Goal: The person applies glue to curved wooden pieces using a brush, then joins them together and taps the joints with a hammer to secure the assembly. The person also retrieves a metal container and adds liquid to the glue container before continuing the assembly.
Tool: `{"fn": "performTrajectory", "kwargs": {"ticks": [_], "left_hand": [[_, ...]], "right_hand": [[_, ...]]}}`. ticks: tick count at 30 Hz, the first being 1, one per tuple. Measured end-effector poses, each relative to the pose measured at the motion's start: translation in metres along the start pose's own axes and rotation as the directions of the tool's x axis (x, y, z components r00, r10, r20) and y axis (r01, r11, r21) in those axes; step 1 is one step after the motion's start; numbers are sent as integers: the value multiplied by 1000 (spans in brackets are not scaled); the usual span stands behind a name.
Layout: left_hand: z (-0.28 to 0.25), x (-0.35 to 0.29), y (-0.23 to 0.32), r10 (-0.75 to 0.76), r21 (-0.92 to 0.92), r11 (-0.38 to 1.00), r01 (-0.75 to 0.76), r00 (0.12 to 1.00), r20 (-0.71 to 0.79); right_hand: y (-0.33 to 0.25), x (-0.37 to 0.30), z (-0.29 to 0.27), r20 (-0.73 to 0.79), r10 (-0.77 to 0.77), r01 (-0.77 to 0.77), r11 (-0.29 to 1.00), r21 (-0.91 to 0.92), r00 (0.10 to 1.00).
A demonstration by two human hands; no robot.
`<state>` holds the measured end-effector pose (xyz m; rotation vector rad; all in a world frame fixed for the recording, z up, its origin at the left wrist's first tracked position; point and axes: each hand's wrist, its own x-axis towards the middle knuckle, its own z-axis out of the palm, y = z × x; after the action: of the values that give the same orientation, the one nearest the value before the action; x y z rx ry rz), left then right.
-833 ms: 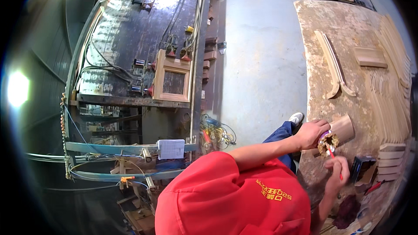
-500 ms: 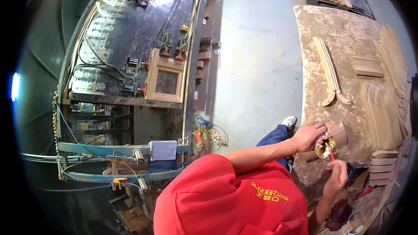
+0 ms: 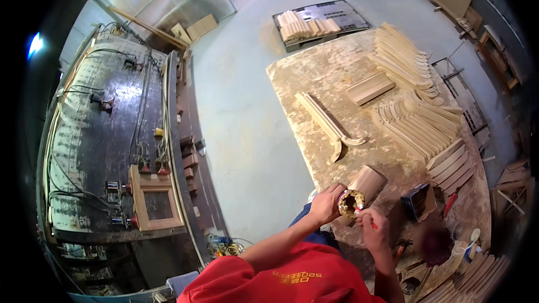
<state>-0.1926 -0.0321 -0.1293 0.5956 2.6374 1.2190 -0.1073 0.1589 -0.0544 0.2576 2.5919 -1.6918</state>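
My left hand [image 3: 325,205] grips a round container at the near edge of the worktable. The container's rim [image 3: 343,206] is thick with crusted yellow-brown stuff, and its open mouth faces me. In my right hand [image 3: 376,234] is a thin red-handled stick [image 3: 374,224], closed in the fingers. The stick's far end reaches the right side of the container's mouth; whether it carries bristles I cannot tell. Just beyond the container lies a smooth wooden block [image 3: 369,182], partly covered by it. Farther off, a pair of wooden mouldings with curved ends [image 3: 323,119] rests on the table.
The stained worktable [image 3: 297,76] also bears a grooved wooden piece [image 3: 370,88], rows of curved mouldings [image 3: 412,126], a dark box [image 3: 416,203], a red-handled tool [image 3: 450,204] and a dark red lump [image 3: 437,244]. Leftward stands a clamping machine [image 3: 84,134] holding a wooden frame [image 3: 137,202].
My view has swung to the right and up, bringing more of the worktable and floor into sight. Both hands keep their holds, with the stick still at the container's mouth.
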Motion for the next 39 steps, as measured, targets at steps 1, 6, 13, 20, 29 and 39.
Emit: {"fn": "performTrajectory", "kwargs": {"ticks": [1, 6, 13, 20, 29, 39], "left_hand": [[3, -1, 2, -8, 11, 1000, 8, 1000, 9], [7, -1, 20, 30, 6, 1000, -29, 999, -23], [17, -7, 37, 16, 63, 998, -19, 999, 49], [27, -8, 56, 19, 61, 998, -18, 1000, -6], [22, -53, 64, -67, 2, 998, 67, 995, -72], [-7, -67, 58, -83, 100, 990, 101, 982, -171]], "right_hand": [[-6, -4, -6, 15, 21, -22, 998, 62, 1000], [-3, -18, -15, -28, 109, -102, 979, 178, 994], [-5, -35, -28, -67, 108, -95, 981, 171, 992], [-14, -47, -47, -99, 53, -44, 995, 93, 994], [-1, -57, -37, 7, 5, -6, 992, 129, 1000], [-35, -65, -29, 61, -112, 100, 980, 172, 992]]}}
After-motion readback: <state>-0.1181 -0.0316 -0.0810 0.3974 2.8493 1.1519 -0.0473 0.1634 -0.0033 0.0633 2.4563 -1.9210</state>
